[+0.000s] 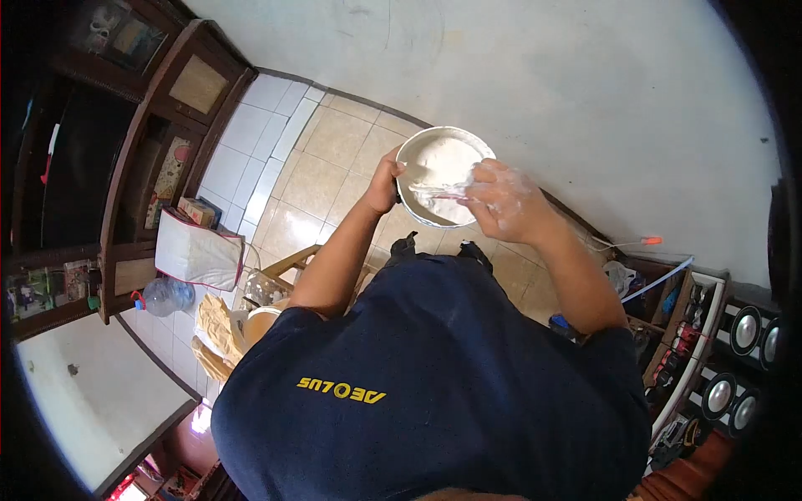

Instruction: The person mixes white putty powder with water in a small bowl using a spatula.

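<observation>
1. My left fingers (391,173) clench the rim of the metal bowl (443,129), which I hold up before my chest over the tiled floor (334,138); with no desk beneath, a slip would likely drop it
2. My right fingers (489,182), caked in white mix (447,159), curl at the near rim; I cannot tell whether they grasp anything. Slick, they might slop mix over the edge
3. A wooden stool (292,260) and water bottle (164,296) sit on my left and speakers (743,330) on my right, none blocking the bowl

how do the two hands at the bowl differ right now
The left hand looks clean, while the right hand is coated in white paste. The left hand grips the rim of the metal bowl from outside, whereas the right hand reaches over the rim with its fingers in the white mix. Both hands are bare and meet at the same bowl, held above the tiled floor.
</observation>
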Tool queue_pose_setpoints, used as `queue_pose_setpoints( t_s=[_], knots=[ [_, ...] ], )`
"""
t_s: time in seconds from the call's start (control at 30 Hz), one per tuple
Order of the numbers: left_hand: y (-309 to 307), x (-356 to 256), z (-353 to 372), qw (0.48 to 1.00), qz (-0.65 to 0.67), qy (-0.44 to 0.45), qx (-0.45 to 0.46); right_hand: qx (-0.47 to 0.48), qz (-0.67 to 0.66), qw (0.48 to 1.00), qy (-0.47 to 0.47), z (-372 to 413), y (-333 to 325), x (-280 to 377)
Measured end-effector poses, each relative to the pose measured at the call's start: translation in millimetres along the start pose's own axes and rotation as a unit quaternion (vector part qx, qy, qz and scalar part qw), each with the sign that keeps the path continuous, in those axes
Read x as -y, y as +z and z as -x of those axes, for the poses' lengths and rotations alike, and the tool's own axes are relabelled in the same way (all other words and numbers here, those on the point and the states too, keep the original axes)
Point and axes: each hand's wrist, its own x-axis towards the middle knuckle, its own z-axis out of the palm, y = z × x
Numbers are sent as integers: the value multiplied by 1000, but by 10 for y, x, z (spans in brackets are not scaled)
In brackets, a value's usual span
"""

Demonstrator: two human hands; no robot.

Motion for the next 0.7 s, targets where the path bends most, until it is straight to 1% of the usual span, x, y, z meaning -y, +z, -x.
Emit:
queue_pose_setpoints(
  t_s=[0.07,0.13,0.17,0.23,0.27,0.33,0.37,0.43,0.47,0.53,0.57,0.6,0.67,0.7],
  knots=[
    [45,13,-2,1000,4,-1,-4,-12,-16,1000,-3,-22,-44,-3],
    [86,-1,-23,999,42,-11,1,-57,-8,996,68,-69,-82,24],
    [89,9,-59,999,42,-11,1,-57,-7,996,67,-101,-94,59],
    [76,39,-159,998,7,56,34,-86,-27,977,194,-177,-90,143],
    [66,67,-183,998,7,57,34,-86,-27,977,193,-198,-57,169],
    [71,80,-210,997,-14,73,-14,-147,-8,956,256,-214,35,185],
    [78,94,-208,997,-3,77,-24,-147,-8,956,255,-212,84,162],
    [62,161,-213,996,-3,83,-26,-153,-29,964,216,-195,176,116],
    [59,204,-202,996,-3,87,-30,-152,-30,964,218,-194,191,105],
    [70,241,-176,995,7,94,-39,-90,-50,971,215,-214,212,63],
    [66,250,-170,994,-10,105,-41,-91,-51,971,217,-206,229,20],
    [58,256,-173,992,-28,117,-42,-84,-34,974,207,-191,258,-43],
    [41,265,-174,992,-38,112,-42,-77,-18,978,195,-160,274,-104],
    [26,268,-166,992,-47,107,-44,-93,-8,976,197,-144,280,-115]
  ],
)
